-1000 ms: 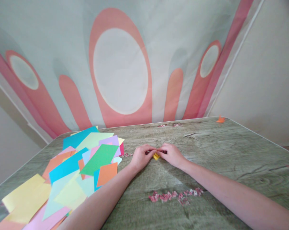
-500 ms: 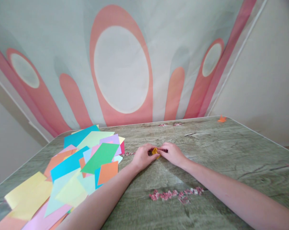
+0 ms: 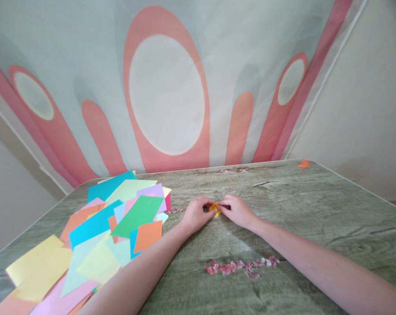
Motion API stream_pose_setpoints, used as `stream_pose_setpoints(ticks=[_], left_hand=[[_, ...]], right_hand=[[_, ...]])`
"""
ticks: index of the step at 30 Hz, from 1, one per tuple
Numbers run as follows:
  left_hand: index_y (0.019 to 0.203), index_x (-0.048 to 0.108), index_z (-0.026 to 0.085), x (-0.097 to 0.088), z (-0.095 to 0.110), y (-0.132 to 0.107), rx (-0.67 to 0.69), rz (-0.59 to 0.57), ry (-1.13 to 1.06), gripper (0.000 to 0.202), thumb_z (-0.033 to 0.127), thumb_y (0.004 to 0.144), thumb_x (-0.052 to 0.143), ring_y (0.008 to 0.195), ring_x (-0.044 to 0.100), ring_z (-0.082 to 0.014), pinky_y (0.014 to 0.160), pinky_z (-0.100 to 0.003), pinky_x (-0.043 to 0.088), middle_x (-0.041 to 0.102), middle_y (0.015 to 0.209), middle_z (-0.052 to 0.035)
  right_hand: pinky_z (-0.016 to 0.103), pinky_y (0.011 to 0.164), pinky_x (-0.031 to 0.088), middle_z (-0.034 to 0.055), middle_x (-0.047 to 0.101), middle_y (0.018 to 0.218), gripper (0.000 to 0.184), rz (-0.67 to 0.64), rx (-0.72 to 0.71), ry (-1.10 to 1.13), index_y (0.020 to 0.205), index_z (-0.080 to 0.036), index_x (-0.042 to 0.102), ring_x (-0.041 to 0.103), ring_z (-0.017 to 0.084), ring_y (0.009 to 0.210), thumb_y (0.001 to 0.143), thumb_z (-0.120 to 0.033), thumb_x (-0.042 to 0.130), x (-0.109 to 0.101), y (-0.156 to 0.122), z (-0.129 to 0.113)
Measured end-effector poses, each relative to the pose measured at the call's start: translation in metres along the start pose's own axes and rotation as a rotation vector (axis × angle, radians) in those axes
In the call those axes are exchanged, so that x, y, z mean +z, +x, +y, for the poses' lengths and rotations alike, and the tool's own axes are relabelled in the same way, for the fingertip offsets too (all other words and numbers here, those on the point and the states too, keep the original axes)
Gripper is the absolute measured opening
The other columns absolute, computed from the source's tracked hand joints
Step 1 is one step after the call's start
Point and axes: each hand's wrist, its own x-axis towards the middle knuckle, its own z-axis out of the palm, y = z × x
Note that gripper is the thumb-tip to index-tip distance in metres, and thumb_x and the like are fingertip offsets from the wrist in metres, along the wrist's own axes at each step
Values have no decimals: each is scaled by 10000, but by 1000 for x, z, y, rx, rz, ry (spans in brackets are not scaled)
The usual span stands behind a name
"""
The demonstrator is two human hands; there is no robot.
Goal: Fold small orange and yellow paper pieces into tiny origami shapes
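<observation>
A small folded piece of yellow paper [image 3: 215, 210] is held between my two hands, just above or on the wood-patterned table [image 3: 303, 218]. My left hand [image 3: 198, 214] pinches its left side between thumb and fingers. From the other side, my right hand [image 3: 237, 211] grips the paper's right edge with thumb and fingertips. Part of the yellow paper is hidden behind the fingers, so its full shape does not show.
A loose heap of coloured paper sheets [image 3: 137, 216] spreads over the table's left side, partly under my left forearm. At the far right corner stands a small orange folded paper figure [image 3: 304, 163]. Behind the table hangs a pink and grey patterned backdrop [image 3: 167, 96].
The yellow paper has turned slightly and shows more of its surface between the fingers. My right fingertips have shifted a little to the right; the rest looks the same.
</observation>
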Motion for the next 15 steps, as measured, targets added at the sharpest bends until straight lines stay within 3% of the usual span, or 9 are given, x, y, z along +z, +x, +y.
stream_pose_setpoints(ticks=[4,15], left_hand=[[863,651,193,1,2,0,-18,10,11,172,224,721,559,745,561,-131,681,-219,432,630,797,-9],[839,654,192,2,3,0,-25,34,24,150,219,727,557,729,570,-131,680,-222,438,635,790,-11]], right_hand=[[225,623,379,8,585,697,184,1,-12,10,887,-242,694,534,123,660,789,-200,544,0,-1,0],[220,598,378,3,574,723,107,105,-17,1,790,-207,668,527,112,645,790,-248,569,0,-4,-3]])
